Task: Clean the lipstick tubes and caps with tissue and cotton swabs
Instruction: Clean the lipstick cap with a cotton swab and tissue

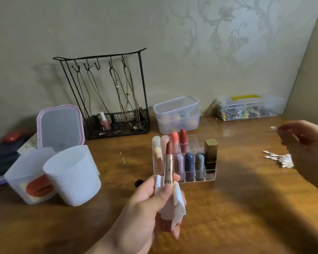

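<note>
At six o'clock the left hand [152, 200] grips an uncapped brown lipstick [168, 163] upright with tissue [174, 204] bunched against its base; at three o'clock the right hand [307, 143] pinches a cotton swab [275, 128]. Risk: a hurried swab could gouge the exposed bullet, or loose tissue could smear it.

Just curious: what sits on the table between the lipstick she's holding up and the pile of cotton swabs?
In the head view, the clear organizer with its capped lipsticks stands between the lipstick and the swab pile; then bare wooden table.
</note>
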`<state>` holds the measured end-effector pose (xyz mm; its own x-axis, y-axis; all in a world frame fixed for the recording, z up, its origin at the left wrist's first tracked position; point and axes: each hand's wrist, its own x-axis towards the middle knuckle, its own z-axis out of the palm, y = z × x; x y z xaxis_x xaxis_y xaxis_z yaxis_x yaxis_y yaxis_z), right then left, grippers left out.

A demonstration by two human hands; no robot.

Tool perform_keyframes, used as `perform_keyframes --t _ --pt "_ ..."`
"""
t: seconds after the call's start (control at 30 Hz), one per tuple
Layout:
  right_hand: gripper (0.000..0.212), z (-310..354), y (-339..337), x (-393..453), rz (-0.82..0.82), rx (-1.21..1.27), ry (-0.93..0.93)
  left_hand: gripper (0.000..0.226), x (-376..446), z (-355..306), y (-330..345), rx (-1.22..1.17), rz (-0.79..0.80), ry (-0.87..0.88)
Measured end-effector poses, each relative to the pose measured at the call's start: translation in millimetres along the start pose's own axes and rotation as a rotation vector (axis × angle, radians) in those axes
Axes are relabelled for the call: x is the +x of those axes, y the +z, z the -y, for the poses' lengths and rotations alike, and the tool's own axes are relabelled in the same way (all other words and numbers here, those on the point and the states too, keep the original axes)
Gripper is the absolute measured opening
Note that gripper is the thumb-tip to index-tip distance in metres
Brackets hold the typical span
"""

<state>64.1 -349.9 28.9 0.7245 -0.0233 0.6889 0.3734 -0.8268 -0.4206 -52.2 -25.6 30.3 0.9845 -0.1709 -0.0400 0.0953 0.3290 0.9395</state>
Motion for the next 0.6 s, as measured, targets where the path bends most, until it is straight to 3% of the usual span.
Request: perform_keyframes --t 0.07,0.2,0.27,0.4,0.6 --pt "0.006 78 -2 -2 0.037 0.219 -0.138 0.030 -3 -5 2 -0.099 -0.001 -0.006" --pt "0.007 155 15 -13 0.213 0.465 -0.334 0.024 -7 -9 5 -0.124 -0.035 0.001" --pt "0.005 154 29 -22 0.223 0.573 -0.303 0.027 -8 -10 4 -0.120 -0.040 -0.008" --pt "0.018 144 46 -42 0.247 0.550 -0.290 0.035 -9 -11 -1 -0.139 -0.016 -0.044" --pt "0.014 146 53 -52 0.276 0.585 -0.251 0.023 -10 -8 2 -0.120 0.012 -0.065"
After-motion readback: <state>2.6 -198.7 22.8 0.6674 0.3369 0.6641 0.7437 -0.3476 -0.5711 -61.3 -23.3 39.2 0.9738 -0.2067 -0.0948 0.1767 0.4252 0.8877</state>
